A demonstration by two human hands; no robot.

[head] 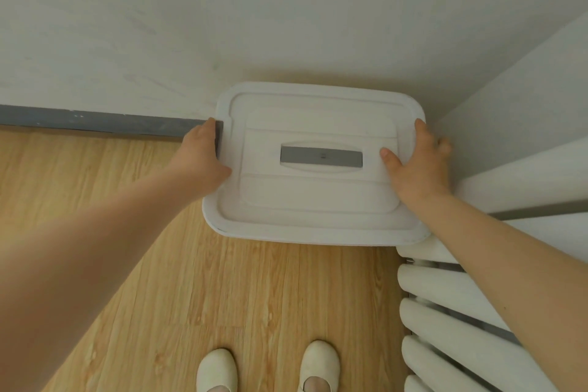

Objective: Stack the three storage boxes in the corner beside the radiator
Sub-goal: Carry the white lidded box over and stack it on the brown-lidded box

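Biggest thing here is the wall (222,25) meeting a second wall on the right to make the corner, with the wood floor (222,289) below and the white radiator (451,312) running down the right side. The box (313,165), white plastic with a moulded lid and a grey handle plate (321,156) in the middle, sits tucked into that corner, its right edge just beside the radiator tubes. Whether other boxes sit under it can't be told from above. It looks like stiff, smooth, probably lightish plastic, so a bit slippery; the side edges seem the sensible place to hold. The person's left hand (203,159) wraps the left rim, fingers curled over the edge. The right hand (416,162) grips the right rim, thumb on the lid, fingers tucked down the side. There's tight clearance on the right and back, plenty of open floor to the left and front, where the person's pale shoes (216,369) stand.
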